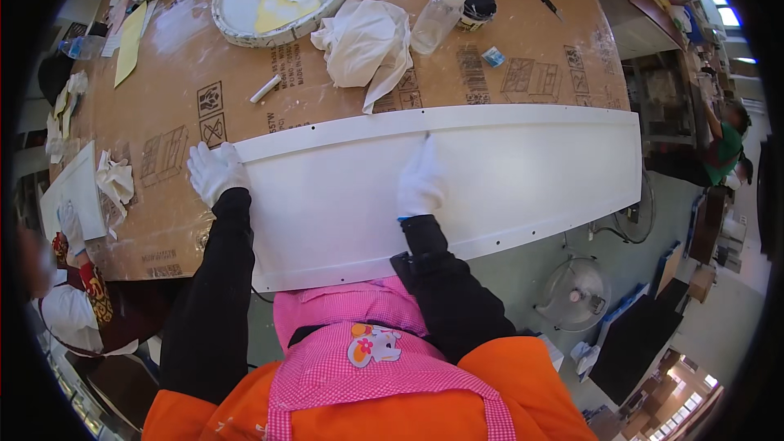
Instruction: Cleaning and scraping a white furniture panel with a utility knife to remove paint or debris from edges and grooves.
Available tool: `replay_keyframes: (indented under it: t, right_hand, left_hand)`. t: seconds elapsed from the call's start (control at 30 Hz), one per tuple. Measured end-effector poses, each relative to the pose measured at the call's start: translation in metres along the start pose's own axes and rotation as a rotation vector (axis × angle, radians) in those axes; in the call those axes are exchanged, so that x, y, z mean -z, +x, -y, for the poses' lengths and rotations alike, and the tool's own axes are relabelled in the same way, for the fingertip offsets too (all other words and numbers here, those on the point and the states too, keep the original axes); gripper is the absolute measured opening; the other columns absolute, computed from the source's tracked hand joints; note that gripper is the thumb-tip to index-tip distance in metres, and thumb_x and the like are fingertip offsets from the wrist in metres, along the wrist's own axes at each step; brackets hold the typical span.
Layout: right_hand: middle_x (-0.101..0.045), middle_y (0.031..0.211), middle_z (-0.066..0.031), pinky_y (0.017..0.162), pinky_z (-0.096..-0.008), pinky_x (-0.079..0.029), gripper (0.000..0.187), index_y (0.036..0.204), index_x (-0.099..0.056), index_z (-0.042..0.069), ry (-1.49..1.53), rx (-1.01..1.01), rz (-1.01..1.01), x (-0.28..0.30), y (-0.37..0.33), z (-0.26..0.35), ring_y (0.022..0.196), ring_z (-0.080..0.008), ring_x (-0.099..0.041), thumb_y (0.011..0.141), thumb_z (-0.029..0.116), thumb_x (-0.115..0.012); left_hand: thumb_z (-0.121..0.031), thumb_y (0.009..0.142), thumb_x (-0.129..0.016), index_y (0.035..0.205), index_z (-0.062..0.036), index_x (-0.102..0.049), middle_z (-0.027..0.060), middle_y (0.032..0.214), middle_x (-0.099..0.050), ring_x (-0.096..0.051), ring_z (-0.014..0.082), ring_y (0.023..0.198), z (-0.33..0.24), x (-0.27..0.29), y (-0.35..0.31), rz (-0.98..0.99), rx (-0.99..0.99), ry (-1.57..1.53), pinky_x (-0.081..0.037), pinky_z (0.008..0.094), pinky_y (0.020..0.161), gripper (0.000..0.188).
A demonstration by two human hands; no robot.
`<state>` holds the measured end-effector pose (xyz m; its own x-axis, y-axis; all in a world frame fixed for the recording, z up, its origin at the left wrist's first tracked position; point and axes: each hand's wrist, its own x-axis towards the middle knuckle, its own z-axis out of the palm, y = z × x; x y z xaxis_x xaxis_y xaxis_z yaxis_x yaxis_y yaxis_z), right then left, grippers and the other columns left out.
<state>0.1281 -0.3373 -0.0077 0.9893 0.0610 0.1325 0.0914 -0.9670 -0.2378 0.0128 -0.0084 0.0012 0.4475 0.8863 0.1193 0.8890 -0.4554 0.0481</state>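
A long white panel [523, 167] with a raised rim and small dark holes lies across the front of the table, its near edge by my apron. My left hand [217, 173], in a white glove, grips the panel's left end near the far corner. Over the middle of the panel is my right hand [421, 184], also gloved in white. Its fingers are closed and point toward the far rim. A small dark tip shows at the fingertips; what it belongs to is too small to make out.
Cardboard [171, 196] covers the table. Beyond the panel are a crumpled white cloth [363, 41], a clear bottle [439, 18], a dark jar [478, 6], a round white lid [237, 0], a white stick [265, 88] and a knife [550, 5]. A co-worker's gloved hand [72, 229] rests at left. A fan [576, 292] stands right.
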Motion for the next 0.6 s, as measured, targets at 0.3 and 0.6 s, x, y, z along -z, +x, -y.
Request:
replay_keyframes:
  t: [0.3,0.6]
  right_hand:
    - [-0.073,0.114,-0.019,0.084,-0.0416,-0.055,0.041,0.136,-0.064,0.008,0.666,-0.044,-0.118,0.016,0.0,-0.012,0.098,-0.0377,-0.071,0.103,0.03,-0.055]
    - [-0.069,0.113,-0.0179,0.09,-0.0507,-0.051,0.038,0.135,-0.065,0.014,0.308,0.166,0.072,0.001,-0.017,-0.015,0.103,-0.0398,-0.064,0.101,0.025,-0.053]
  left_hand:
    - [-0.054,0.1,-0.047,0.152,-0.0061,-0.043,0.0153,0.162,-0.038,-0.031,0.0354,0.151,0.019,0.002,-0.006,-0.014,0.027,0.011,-0.021,0.0497,0.124,0.071]
    - [-0.057,0.1,-0.046,0.152,-0.0069,-0.044,0.0144,0.163,-0.037,-0.03,0.035,0.151,0.006,0.0,-0.007,-0.028,0.006,-0.017,-0.023,0.0501,0.123,0.072]
